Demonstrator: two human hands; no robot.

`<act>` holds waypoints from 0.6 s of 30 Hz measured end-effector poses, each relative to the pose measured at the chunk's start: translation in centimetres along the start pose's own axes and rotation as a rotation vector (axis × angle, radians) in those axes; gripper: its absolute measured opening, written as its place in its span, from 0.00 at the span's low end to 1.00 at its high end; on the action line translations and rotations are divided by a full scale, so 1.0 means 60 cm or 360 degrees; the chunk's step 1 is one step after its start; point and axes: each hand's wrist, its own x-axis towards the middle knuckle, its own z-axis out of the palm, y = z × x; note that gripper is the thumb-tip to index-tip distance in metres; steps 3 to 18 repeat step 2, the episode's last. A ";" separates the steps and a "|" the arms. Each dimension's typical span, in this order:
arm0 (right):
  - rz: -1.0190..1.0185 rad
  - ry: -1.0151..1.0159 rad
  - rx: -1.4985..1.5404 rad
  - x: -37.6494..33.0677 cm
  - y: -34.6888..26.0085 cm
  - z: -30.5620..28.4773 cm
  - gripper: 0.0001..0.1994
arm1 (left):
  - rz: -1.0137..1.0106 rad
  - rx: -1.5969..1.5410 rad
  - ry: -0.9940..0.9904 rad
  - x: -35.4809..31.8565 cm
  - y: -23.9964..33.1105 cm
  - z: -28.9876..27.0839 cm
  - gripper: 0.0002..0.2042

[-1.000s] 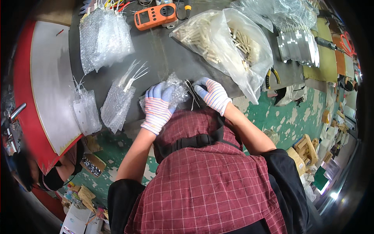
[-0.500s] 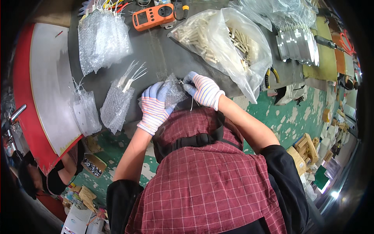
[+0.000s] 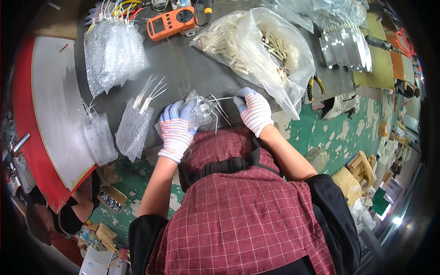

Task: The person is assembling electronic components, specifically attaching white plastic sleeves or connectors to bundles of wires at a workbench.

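Both my hands wear white gloves with coloured stripes and blue-grey fingers. My left hand is closed on the left side of a bubble-wrapped part near the table's front edge. Several thin white wires stick out of the wrap on its right. At the end of the uppermost wire, the fingertips of my right hand are pinched together. To the left lie a bubble-wrapped piece with white wire ends and another wrapped piece.
A stack of bubble-wrapped pieces lies at the far left, beside an orange meter. A clear plastic bag holds many cream tubes. Pliers and silver plates lie to the right. Another person's arm shows at lower left.
My right hand has moved a little right, away from the wrapped part. Several white wires now show spread between my hands. The view has shifted slightly.
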 end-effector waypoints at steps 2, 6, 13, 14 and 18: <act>0.0240 -0.0055 0.0132 -0.007 0.000 -0.002 0.09 | -0.0128 -0.0007 -0.0374 0.004 0.012 -0.038 0.44; 0.0240 -0.0055 0.0132 -0.007 0.000 -0.002 0.09 | -0.0128 -0.0007 -0.0374 0.004 0.012 -0.038 0.44; 0.0240 -0.0055 0.0132 -0.007 0.000 -0.002 0.09 | -0.0128 -0.0007 -0.0374 0.004 0.012 -0.038 0.44; 0.0240 -0.0055 0.0132 -0.007 0.000 -0.002 0.09 | -0.0128 -0.0007 -0.0374 0.004 0.012 -0.038 0.44; 0.0240 -0.0055 0.0132 -0.007 0.000 -0.002 0.09 | -0.0128 -0.0007 -0.0374 0.004 0.012 -0.038 0.44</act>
